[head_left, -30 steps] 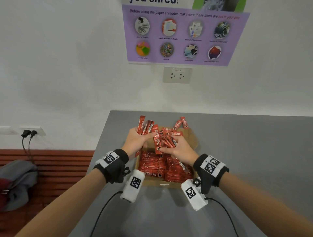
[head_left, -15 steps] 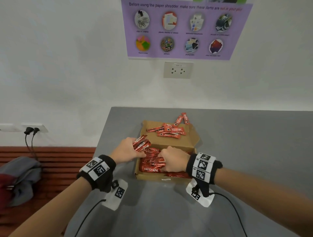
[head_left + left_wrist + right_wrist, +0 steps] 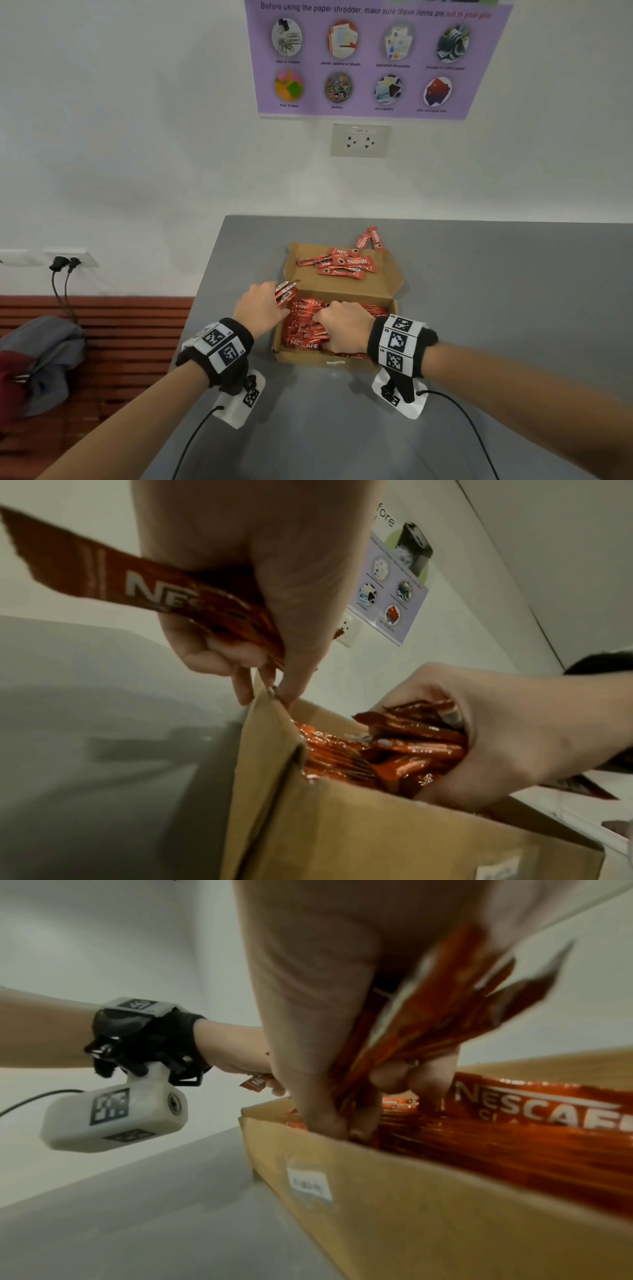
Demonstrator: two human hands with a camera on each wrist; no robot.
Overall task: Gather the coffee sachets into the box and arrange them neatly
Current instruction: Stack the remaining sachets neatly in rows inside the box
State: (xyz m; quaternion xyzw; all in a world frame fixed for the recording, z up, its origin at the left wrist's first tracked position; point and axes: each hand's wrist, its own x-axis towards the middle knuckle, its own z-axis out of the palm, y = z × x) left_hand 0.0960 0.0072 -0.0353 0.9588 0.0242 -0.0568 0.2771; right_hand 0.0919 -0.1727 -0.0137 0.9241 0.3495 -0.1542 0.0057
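The left hand is gripping a small bundle of red foil coffee sachets at the left wall of the open brown cardboard box, which is sitting near the grey bench's left edge. The right hand is curling its grip around more sachets inside the box (packed in rows). Loose sachets are lying on the opened lid toward the bench's far edge.

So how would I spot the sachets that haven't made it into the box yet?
Find the grey table and the open cardboard box on it. On the box's far flap lies a loose heap of red Nescafe sachets, with two more poking past the flap's far edge. Unlike the packed sachets, they lie scattered at angles, untouched by either hand.
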